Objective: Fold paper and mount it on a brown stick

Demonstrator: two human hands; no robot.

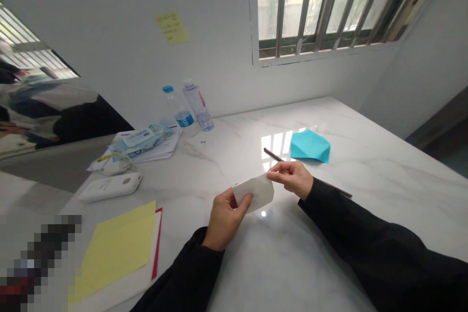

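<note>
White paper (259, 193) is held above the counter (199, 170). A yellow sheet (120, 243) lies at the left. The left hand (226, 214) grips the paper between thumb and fingers; the right hand (295, 180) pinches its upper corner. Beyond this hand lies a teal paper (310, 146), then a thin stick (273, 154), partly hidden.

The left arm (186, 268) comes up from the lower edge and leans to the right; the right arm (369, 239) enters from the right side and reaches inward, more stretched. Both are in black sleeves, down to the wrists. The left hand (224, 219) is closed in a grip, with its thumb (244, 204) laid on the near side, pointing up and to the right; its fingers are mostly hidden. The right hand (294, 179), slightly higher, makes a pinch at the fingertips (271, 175). The two hands are near each other, not touching.
</note>
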